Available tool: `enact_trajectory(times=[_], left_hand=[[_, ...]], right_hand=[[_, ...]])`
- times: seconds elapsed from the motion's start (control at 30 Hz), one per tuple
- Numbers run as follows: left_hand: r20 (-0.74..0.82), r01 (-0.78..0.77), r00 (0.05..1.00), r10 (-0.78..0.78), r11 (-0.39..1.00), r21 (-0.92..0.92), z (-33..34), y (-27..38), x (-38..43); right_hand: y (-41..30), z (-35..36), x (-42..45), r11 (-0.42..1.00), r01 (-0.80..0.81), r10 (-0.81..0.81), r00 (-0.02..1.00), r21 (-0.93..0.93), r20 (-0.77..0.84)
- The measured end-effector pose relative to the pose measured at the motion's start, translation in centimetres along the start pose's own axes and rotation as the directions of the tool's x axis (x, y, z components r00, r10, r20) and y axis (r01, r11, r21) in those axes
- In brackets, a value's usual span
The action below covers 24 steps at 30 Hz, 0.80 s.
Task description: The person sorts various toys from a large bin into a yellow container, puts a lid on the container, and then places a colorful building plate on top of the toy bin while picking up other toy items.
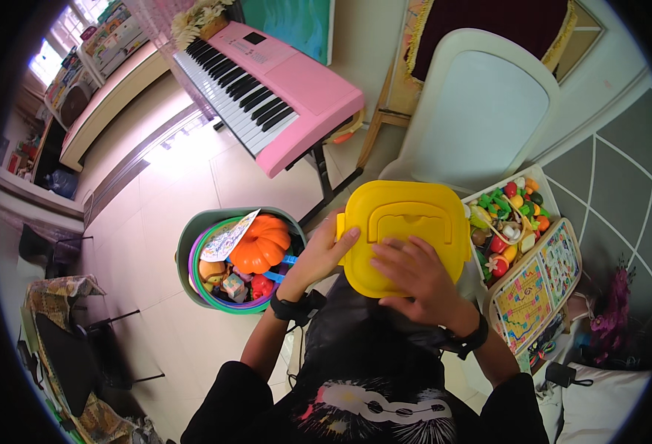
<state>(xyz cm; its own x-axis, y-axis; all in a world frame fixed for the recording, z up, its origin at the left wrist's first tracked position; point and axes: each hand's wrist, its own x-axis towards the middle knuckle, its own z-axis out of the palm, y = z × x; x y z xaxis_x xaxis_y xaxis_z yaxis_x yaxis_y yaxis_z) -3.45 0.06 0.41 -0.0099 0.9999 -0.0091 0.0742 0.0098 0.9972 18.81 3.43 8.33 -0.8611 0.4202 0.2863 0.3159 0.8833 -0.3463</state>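
Note:
A yellow plastic box lid with a folded handle faces up at me, right in front of my body. My left hand grips its left edge by the side latch, the thumb lying on top. My right hand rests or hovers over the lid's lower middle, fingers spread and slightly blurred. The box body under the lid is hidden. To the left, a green tub on the floor holds an orange plastic pumpkin, a patterned card, coloured hoops and small toys.
On the right is a white bin of toy fruit and vegetables, beside a board-game case. A white chair stands ahead. A pink electronic keyboard on a stand is at front left. A small black pouch lies lower right.

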Motion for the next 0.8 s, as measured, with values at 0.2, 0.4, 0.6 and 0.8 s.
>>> enact_trajectory(times=[0.2, 0.4, 0.6, 0.8], left_hand=[[0.027, 0.106, 0.994, -0.105, 0.992, -0.063, 0.0, 1.4, -0.1], [0.000, 0.106, 0.994, -0.107, 0.985, -0.136, 0.3, 1.0, 0.2], [-0.008, 0.207, 0.975, -0.223, 0.920, -0.332, 0.1, 0.5, -0.1], [-0.221, -0.149, 0.950, 0.220, 0.943, 0.297, 1.2, 5.5, 1.4]], right_hand=[[9.3, -1.4, -0.3, 0.871, -0.490, 0.463, 0.789, 0.040, -0.403], [12.9, 2.3, -1.5, 0.398, -0.558, 0.806, 0.591, 0.729, 0.012], [13.2, 3.5, -1.7, 0.507, -0.564, 0.785, 0.615, 0.652, -0.077], [13.6, 3.7, -1.9, 0.522, -0.575, 0.788, 0.607, 0.630, -0.100]])
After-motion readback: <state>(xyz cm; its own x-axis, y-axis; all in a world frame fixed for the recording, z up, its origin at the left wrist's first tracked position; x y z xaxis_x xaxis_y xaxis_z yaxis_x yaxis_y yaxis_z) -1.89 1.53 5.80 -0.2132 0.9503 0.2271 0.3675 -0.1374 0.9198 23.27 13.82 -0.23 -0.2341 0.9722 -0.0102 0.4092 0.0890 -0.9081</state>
